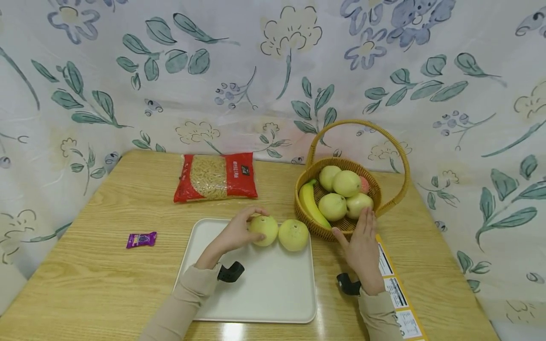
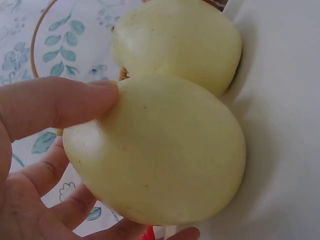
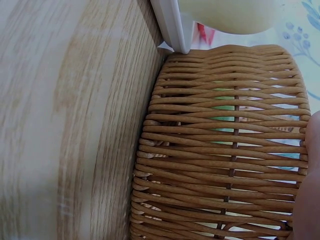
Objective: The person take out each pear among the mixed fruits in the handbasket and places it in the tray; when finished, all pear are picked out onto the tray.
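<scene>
Nearest, at the lower edge: beige cloth sleeves (image 1: 170, 305), each with a black curved wrist device (image 1: 231, 272). Next, on a light wood-grain bench (image 1: 98, 289): cream rectangular tray (image 1: 260, 291) with raised rim; to its right, white printed strip (image 1: 395, 291) with orange edge, partly behind the right sleeve. At the tray's far part: round yellow-green fruit (image 1: 264, 231) in the grip of the left hand (image 1: 239, 232), thumb and fingers curved about its sides; contact with the tray, cannot tell. Just to its right, 1 similar fruit (image 1: 294, 235). Well to the left, small shiny purple packet (image 1: 141, 239). Right hand (image 1: 362, 251) at the near rim of a round tan wicker basket (image 1: 316, 231) with tall hoop handle, fingers straight, thumb apart. Inside: curved yellow banana (image 1: 314, 208), 4 pale green fruits (image 1: 332, 207), 1 pinkish item (image 1: 364, 185), partly hidden. Farther, left of the basket: red-and-clear plastic bag of pale pasta (image 1: 216, 176). Farthest: white floral cloth (image 1: 179, 109).
</scene>
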The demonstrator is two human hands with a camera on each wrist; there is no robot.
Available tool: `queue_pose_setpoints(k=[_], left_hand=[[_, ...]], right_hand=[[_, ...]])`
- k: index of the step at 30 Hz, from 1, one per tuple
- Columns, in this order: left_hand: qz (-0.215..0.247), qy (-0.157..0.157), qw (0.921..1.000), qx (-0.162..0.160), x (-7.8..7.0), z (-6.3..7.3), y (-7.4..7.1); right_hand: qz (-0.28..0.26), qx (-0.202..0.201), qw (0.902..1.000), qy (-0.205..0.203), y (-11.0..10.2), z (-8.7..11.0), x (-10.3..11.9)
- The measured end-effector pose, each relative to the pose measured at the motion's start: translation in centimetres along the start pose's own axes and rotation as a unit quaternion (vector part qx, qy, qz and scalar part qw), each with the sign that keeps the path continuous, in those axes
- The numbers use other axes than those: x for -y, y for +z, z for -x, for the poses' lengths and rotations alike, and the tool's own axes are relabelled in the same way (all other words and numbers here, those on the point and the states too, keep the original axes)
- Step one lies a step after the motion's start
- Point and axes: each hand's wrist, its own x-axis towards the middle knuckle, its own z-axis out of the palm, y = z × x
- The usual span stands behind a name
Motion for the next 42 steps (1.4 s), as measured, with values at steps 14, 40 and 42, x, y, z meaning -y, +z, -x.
queue_pose_setpoints(k=[14,40,42], left_hand=[[-0.010,0.030,0.9994,0.013,-3.5,-2.8,0.7],[0.125,0.122,0.9820,0.072,-9.4,-11.1,4.0],[0.126,0.118,0.9823,0.073,-9.5,-11.6,4.3]], right_hand=[[0.003,0.028,0.9994,0.020,-0.2,-0.2,0.0],[0.005,0.027,0.9995,0.013,-0.4,-0.2,0.1],[0.006,0.029,0.9995,0.012,-0.4,-0.2,0.2]])
